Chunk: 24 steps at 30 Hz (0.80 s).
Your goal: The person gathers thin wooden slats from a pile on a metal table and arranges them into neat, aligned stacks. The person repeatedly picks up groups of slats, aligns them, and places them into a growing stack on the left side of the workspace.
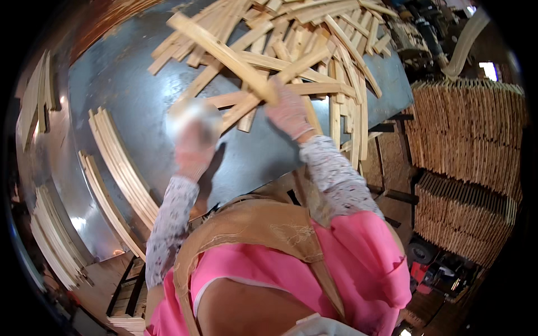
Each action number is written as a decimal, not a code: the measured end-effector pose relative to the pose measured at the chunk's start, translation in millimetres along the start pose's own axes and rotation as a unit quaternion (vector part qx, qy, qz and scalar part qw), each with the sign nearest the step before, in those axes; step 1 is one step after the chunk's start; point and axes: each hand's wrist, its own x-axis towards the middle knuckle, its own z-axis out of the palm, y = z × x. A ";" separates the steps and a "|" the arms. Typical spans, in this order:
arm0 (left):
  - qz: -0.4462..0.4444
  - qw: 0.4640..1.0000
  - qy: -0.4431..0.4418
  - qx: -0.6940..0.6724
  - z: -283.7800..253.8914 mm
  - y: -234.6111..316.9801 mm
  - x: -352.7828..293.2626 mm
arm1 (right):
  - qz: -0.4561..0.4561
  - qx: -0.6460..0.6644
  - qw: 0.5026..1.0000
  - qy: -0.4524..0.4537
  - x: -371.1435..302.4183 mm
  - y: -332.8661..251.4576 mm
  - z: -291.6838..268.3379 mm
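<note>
My right hand [289, 110], in a thin pale pink glove, is closed on the near end of a long wooden slat [224, 54]. This slat slants up and to the left over a loose pile of similar slats [302, 39]. To the left, over the metal tabletop [246, 162], is my left hand [196, 147], gloved likewise. A whitish blur covers its fingers, so I cannot make out their grip or anything in them. Another slat [238, 113] crosses between the two hands, under the end of the gripped one.
Neat stacks of slats [120, 159] lie on the table's left side, with more slats [56, 241] at the far left. Tall stacks of wooden pieces [465, 134] stand on the right. Machinery [423, 28] is at the back right. The table's near edge runs close to my apron [246, 224].
</note>
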 end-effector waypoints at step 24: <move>-0.430 0.566 -0.012 -0.703 -17.4 9.8 -133.4 | -0.137 -0.164 0.976 -0.047 97.2 214.1 -69.6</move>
